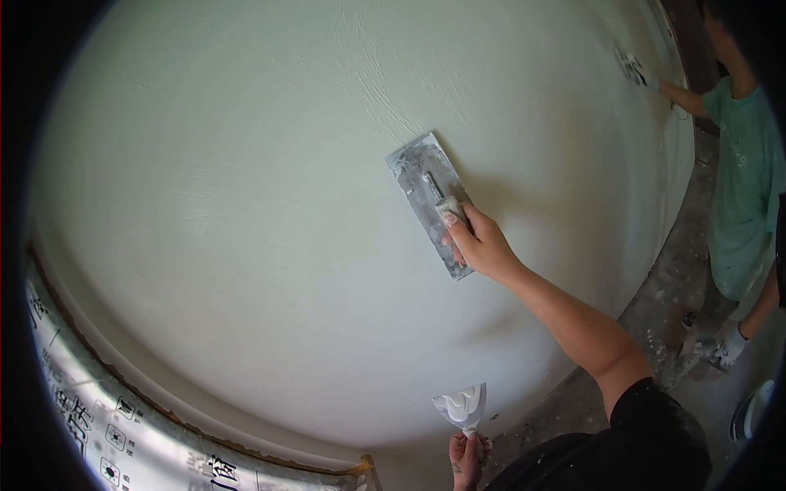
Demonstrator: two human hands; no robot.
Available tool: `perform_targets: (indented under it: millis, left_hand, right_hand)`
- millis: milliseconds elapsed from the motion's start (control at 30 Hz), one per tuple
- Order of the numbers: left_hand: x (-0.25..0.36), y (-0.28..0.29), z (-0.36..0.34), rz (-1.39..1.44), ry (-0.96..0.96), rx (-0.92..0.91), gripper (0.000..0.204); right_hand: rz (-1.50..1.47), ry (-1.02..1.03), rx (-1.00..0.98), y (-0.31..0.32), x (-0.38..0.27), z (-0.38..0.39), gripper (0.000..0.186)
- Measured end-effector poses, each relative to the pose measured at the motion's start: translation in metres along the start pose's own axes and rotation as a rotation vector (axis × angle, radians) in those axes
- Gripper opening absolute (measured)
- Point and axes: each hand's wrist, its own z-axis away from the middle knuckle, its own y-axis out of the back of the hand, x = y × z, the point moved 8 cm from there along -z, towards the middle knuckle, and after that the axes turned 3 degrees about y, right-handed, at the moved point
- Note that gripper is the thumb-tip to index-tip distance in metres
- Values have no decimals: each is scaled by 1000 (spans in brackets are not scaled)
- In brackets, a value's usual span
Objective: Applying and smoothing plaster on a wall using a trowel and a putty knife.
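My right hand grips the handle of a rectangular steel trowel, whose putty-smeared plate lies tilted against the pale wall, at about its middle as I see it. Low in the view, my left hand is closed round the handle of a putty knife with white compound heaped on its blade, held below the trowel. Ridged streaks mark the wall above the trowel.
At the right a co-worker in a green shirt and gloves reaches to the wall with a tool. Printed silver protective film with a brown edge borders the lower left. A speckled grey floor runs along the right.
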Motion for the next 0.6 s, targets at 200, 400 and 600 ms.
perform_targets:
  millis: [200,400,600]
  left_hand:
    - [0,5,-3,8,11,11,11]
    - [12,-7,-2,-2,-19,56,15]
    - [14,-16,-6,6,-48,32,15]
  right_hand:
    - [-22,44,15,0,6,-3,30]
    - [-52,30,15,10,5,-7,32]
    - [-49,28,-4,15,4,-12,33]
